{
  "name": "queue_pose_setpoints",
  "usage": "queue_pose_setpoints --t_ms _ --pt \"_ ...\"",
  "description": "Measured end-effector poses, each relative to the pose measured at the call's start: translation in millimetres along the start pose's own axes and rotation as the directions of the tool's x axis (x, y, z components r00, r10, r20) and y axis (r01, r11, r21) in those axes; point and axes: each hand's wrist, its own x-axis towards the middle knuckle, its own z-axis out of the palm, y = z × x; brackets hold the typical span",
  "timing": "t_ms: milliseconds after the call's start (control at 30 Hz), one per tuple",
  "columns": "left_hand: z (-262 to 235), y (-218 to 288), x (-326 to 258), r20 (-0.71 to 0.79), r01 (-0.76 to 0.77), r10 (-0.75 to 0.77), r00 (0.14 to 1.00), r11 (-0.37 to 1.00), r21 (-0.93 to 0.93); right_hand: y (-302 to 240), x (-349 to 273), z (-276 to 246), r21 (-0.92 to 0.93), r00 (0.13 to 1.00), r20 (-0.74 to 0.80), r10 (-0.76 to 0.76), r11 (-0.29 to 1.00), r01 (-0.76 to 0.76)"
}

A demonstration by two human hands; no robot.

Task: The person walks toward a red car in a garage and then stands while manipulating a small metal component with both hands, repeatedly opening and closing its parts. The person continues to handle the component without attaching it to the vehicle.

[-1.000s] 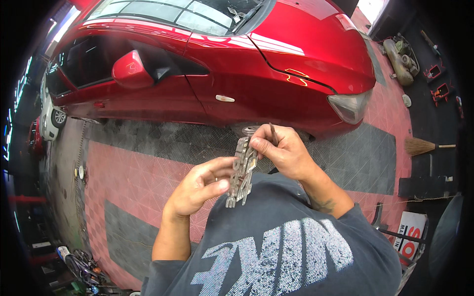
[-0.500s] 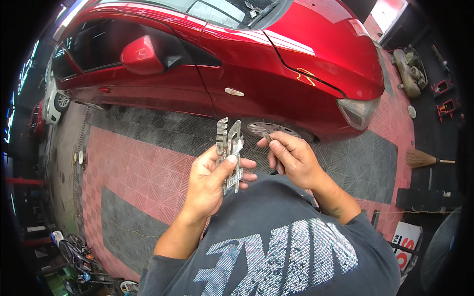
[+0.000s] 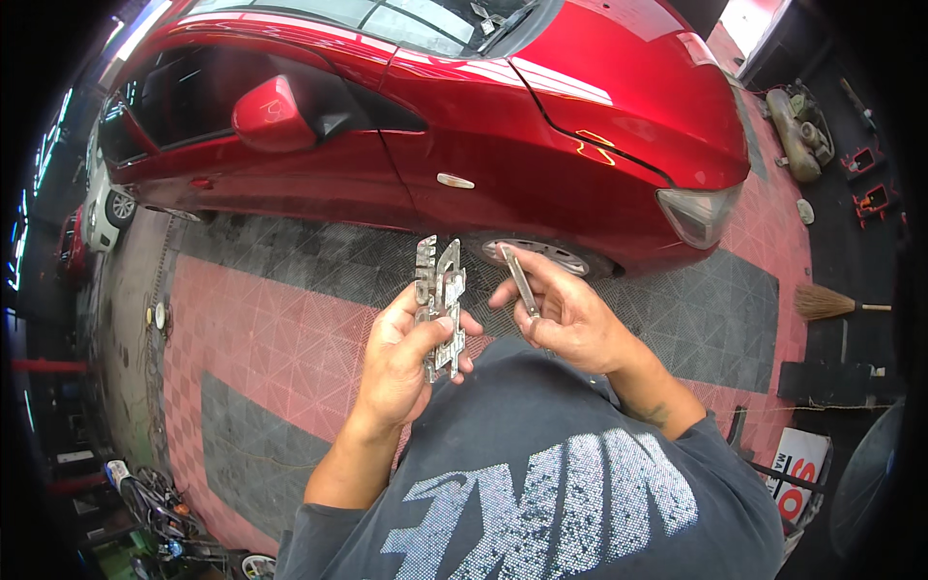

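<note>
My left hand (image 3: 391,362) is closed on silvery car emblem lettering (image 3: 450,290), held upright side by side with the thumb pressed across the front. The strips have cut-out, letter-like edges and look worn and dirty. To their right, my right hand (image 3: 580,329) pinches a slim, narrow metal tool (image 3: 520,281) between thumb and fingers, tilted with its upper end to the left. What kind of tool it is I cannot make out. A small gap separates the tool from the emblem pieces. Both hands are in front of my dark T-shirt (image 3: 541,416).
A red car (image 3: 464,145) stands side-on just ahead, its front wheel (image 3: 536,256) beyond my hands. The floor has red and grey tiles (image 3: 280,314). On the right are a broom (image 3: 826,302), a compressor-like tank (image 3: 797,135) and red jack stands (image 3: 870,201). A motorcycle (image 3: 159,512) is at lower left.
The slim metal tool has turned in my right hand, and more of its length now shows. My left hand has shifted slightly left with the emblem lettering.
</note>
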Motion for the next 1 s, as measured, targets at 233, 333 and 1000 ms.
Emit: queue_pose_setpoints --t_ms 233,333,1000 --pt "-3 -1 -2 -0.070 -0.023 0.026 0.997 0.999 0.041 12 -4 -9 0.251 0.999 0.051 -0.015 0.968 0.001" --pt "-7 0 -1 -0.042 -0.043 0.043 0.998 0.999 -0.002 15 -9 -4 0.234 0.999 -0.004 0.037 0.972 -0.035" --pt "8 -3 -3 -0.021 -0.054 0.064 0.998 0.950 0.307 -13 4 11 -0.893 0.901 0.007 -0.434 0.403 0.201"
